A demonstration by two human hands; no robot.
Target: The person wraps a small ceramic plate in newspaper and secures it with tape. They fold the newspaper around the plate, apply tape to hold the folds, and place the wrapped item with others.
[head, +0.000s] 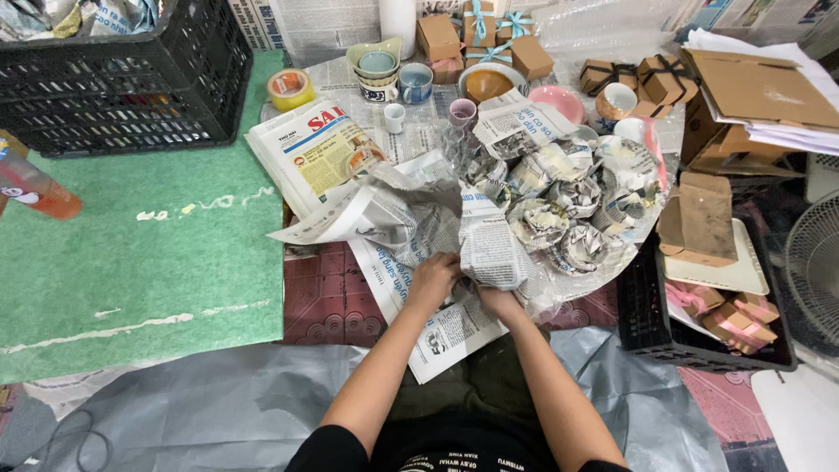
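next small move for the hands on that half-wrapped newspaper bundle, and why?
Probably fold the loose sheet edge over and tuck it in. Both the left hand and right hand grip the newspaper bundle, whose paper still flares open at the left, while the wrapped bundles beside it are crumpled shut.

Head-cam view of 1 worker: 2 bare forearms, left hand (pixel 434 278) and right hand (pixel 500 303), no gloves, rings, watch or wristbands visible. Black short-sleeved top, sleeve edges ending approx. at the upper arms, at bottom of frame. White block lettering runs across the chest in 2 rows, upside-down to the camera. Dark trousers btwn the arms; fabric detail too dim to tell.
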